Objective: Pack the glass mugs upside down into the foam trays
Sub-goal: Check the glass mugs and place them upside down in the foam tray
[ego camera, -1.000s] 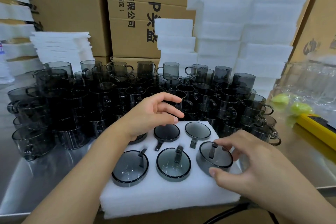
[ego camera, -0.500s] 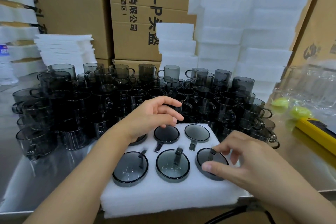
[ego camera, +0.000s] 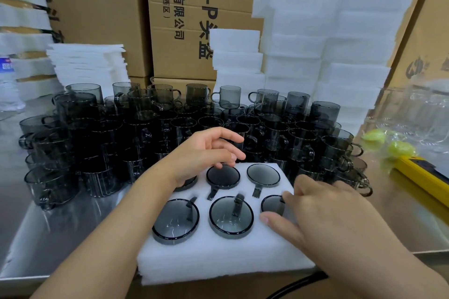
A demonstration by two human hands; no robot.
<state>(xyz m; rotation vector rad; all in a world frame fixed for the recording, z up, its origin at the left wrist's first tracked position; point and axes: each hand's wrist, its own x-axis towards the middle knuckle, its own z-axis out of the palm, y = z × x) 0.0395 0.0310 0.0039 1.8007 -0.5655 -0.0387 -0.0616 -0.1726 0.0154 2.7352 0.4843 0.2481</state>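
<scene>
A white foam tray (ego camera: 218,255) lies at the table's front edge with smoky glass mugs upside down in its holes. Bases show at front left (ego camera: 175,221), front middle (ego camera: 230,217), back middle (ego camera: 223,176) and back right (ego camera: 263,175). My right hand (ego camera: 323,213) covers the front-right mug (ego camera: 272,204), thumb at its near edge and index finger at its far edge. My left hand (ego camera: 204,150) hovers over the tray's back left with loosely curled fingers, holding nothing. The back-left mug (ego camera: 187,183) is mostly hidden under it.
Many upright smoky mugs (ego camera: 145,128) crowd the metal table (ego camera: 60,226) behind the tray. Stacked foam trays (ego camera: 340,43), thin foam sheets (ego camera: 87,63) and cardboard boxes (ego camera: 175,19) stand at the back. A yellow tool (ego camera: 422,177) and bagged clear glasses (ego camera: 418,114) lie at right.
My right hand has pushed the front-right mug lower into its hole and now covers most of it. The left hand has stayed hovering over the back left.
</scene>
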